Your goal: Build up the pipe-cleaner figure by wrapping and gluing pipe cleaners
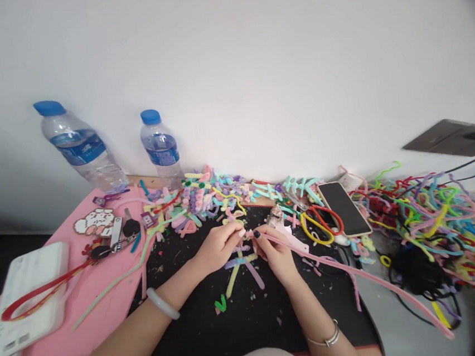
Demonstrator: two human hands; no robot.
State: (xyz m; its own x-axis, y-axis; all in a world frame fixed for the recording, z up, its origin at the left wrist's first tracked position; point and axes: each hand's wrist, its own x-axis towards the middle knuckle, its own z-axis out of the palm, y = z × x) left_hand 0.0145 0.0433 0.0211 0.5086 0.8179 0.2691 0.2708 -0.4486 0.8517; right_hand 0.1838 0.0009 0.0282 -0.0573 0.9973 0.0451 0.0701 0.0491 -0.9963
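Observation:
A long pink pipe cleaner [373,281] runs from between my hands down to the lower right. My right hand [275,255] is closed in a pinch around it near its end. At that same end, the fingertips of my left hand [221,249] are pressed together on the pink pipe cleaner. Just below my fingers, a piece made of yellow, purple and blue pipe cleaners [240,261] lies on the black mat [192,316]; its upper part is partly hidden by the hands. A small green bent piece [220,303] rests nearer to me.
Shaped pipe-cleaner pieces [205,195] line the wall. Yellow-and-red-handled scissors [320,226] and a phone [344,208] lie right, before a heap of loose pipe cleaners [437,209]. Two water bottles [81,148], pink sheets [93,292], keys [131,227] and a white box-shaped device [34,292] are left.

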